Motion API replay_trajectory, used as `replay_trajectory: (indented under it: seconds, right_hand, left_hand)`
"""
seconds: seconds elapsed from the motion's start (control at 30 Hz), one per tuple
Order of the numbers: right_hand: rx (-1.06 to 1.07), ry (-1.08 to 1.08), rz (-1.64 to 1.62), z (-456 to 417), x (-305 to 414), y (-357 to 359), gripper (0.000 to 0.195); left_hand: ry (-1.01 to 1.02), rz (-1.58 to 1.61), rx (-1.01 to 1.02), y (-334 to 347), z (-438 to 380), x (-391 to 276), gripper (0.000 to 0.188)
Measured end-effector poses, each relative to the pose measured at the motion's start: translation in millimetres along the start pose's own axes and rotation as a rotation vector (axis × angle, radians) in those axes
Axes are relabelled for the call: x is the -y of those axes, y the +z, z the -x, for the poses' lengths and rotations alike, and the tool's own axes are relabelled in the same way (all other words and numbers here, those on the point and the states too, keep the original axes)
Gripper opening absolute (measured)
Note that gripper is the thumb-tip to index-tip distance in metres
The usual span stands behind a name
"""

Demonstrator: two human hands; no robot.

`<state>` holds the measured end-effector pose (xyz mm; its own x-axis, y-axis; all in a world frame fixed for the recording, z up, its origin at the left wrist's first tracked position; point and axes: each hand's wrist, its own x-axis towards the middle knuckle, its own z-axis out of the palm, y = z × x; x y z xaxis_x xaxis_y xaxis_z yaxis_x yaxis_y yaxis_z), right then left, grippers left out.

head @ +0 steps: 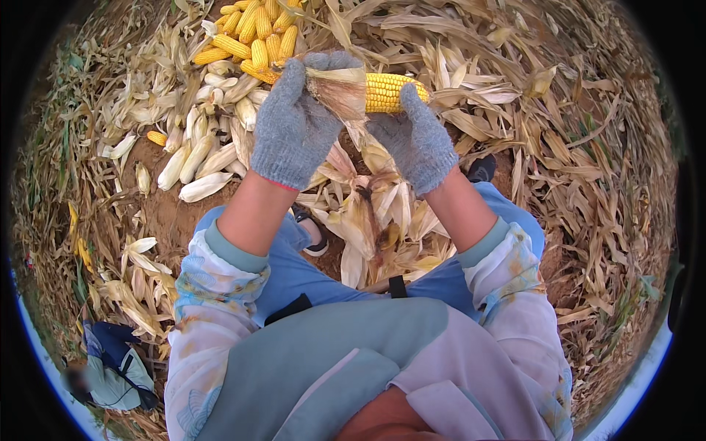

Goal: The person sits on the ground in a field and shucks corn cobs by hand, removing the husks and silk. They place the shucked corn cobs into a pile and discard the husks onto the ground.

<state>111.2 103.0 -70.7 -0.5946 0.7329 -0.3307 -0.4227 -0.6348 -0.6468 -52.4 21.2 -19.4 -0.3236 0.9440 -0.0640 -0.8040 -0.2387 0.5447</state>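
Note:
Both of my hands wear grey knitted gloves and are raised over the husk-strewn ground. Between them is a yellow ear of corn [386,92], its kernels bare toward the right end. My left hand [298,121] grips the left end, where dry husk and brown silk [339,93] still wrap the ear. My right hand [416,135] holds the bare end, thumb on the kernels and fingers beneath. Husk strips hang below the ear between my hands. The left end of the ear is hidden by the husk and glove.
A pile of husked ears [256,27] lies beyond my left hand. Nearer, several unhusked ears [193,157] rest on bare soil. Loose husks [375,220] lie between my legs, and dry stalks and leaves [595,165] cover the right. Another person [118,369] sits at lower left.

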Motion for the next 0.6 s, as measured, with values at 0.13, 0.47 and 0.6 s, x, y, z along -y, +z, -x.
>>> replay_trajectory:
  seconds: [0.13,0.47,0.6]
  right_hand:
    - [-0.012,0.068,-0.07,4.0,4.0,1.2,0.051]
    - [-0.173,-0.151,-0.07,-5.8,45.4,-4.4,0.043]
    - [-0.208,-0.263,0.033,-5.8,56.0,-4.0,0.042]
  left_hand:
    - [-0.001,0.035,0.116,-5.9,0.7,4.2,0.045]
    - [0.139,0.041,0.203,-22.4,-8.8,-30.3,0.034]
    - [0.124,-0.116,0.008,-33.8,-18.4,-33.4,0.033]
